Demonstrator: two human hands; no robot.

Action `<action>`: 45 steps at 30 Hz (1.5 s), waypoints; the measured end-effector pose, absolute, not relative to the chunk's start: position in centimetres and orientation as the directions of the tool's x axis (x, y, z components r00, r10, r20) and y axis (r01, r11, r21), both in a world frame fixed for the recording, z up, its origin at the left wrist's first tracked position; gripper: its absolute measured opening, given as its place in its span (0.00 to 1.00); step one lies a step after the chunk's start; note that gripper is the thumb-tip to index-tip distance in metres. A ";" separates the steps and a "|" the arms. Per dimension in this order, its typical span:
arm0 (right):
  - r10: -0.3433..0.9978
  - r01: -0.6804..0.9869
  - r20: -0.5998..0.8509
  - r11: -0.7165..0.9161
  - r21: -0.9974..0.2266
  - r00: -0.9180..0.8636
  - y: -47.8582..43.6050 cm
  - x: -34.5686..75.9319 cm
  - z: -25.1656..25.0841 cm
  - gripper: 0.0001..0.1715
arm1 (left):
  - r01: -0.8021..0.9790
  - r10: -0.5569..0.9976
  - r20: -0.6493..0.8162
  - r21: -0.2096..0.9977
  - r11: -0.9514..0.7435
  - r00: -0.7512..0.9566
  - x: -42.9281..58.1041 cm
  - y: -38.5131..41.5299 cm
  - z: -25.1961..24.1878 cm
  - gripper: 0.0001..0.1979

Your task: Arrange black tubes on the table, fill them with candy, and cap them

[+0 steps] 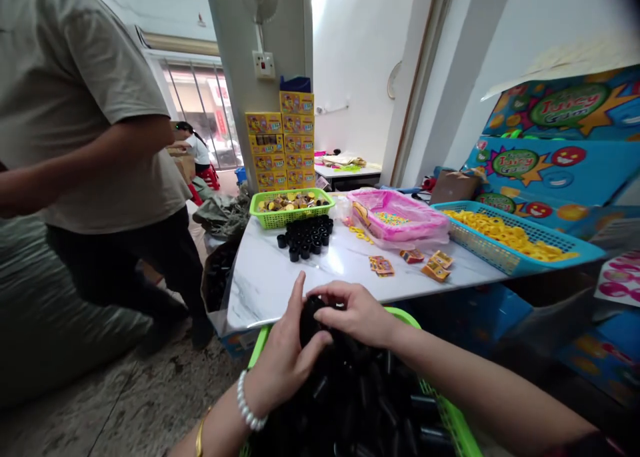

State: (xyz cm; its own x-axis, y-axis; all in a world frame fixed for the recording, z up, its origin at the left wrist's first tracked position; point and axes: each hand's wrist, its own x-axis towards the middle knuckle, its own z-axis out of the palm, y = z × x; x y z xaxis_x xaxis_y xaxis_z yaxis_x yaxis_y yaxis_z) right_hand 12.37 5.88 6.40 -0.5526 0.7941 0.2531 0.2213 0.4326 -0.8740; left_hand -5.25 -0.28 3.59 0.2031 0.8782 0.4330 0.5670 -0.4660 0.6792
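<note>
My left hand [283,357] and my right hand [357,313] meet over a green basket [453,417] on my lap, which is full of small black tubes [360,397]. Both hands close around a bunch of these black tubes [311,318] at the basket's far end. My left wrist wears a pearl bracelet and a gold bangle. On the white marble table [270,277] ahead stands a cluster of upright black tubes [306,235].
A green basket of gold pieces [291,207], a pink tray [397,220] and a blue basket of yellow rings [515,240] sit on the table, with small orange packets [435,265]. A person in a grey shirt [80,123] stands at the left. Yellow boxes [283,147] are stacked behind.
</note>
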 end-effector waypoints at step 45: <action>0.766 0.463 -0.033 0.353 -0.813 -0.642 7.8 21.7 3.1 0.17 | 0.655 0.989 0.033 0.746 -0.119 0.142 -9.3 -3.7 0.5 0.12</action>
